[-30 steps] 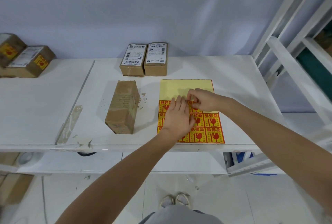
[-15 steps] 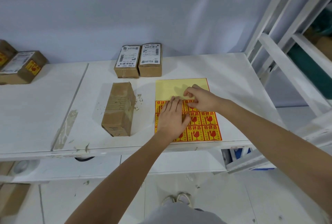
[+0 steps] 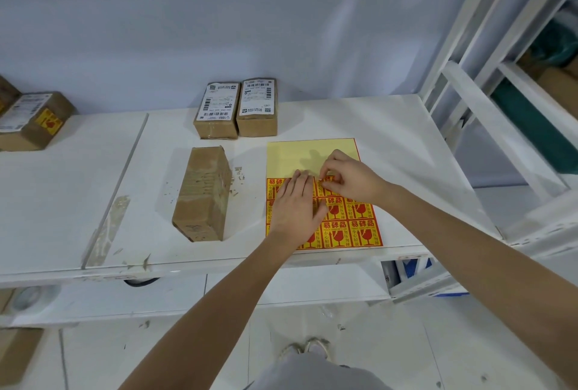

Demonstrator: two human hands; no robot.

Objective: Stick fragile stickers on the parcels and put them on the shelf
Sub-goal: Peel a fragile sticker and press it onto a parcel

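Left hand point(image 3: 295, 202) lies flat, fingers straight, pressing the sticker sheet point(image 3: 322, 195) at the bench's point(image 3: 391, 145) front right edge, while the right hand point(image 3: 347, 178) pinches a top-row sticker point(image 3: 328, 184), the unlabelled parcel point(image 3: 203, 192) lying just beside the sheet.

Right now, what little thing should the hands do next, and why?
Probably peel the sticker up off the sheet. The right hand already pinches its top edge, and the left hand lies flat on the sheet, holding it down. The plain parcel beside it shows no sticker yet.
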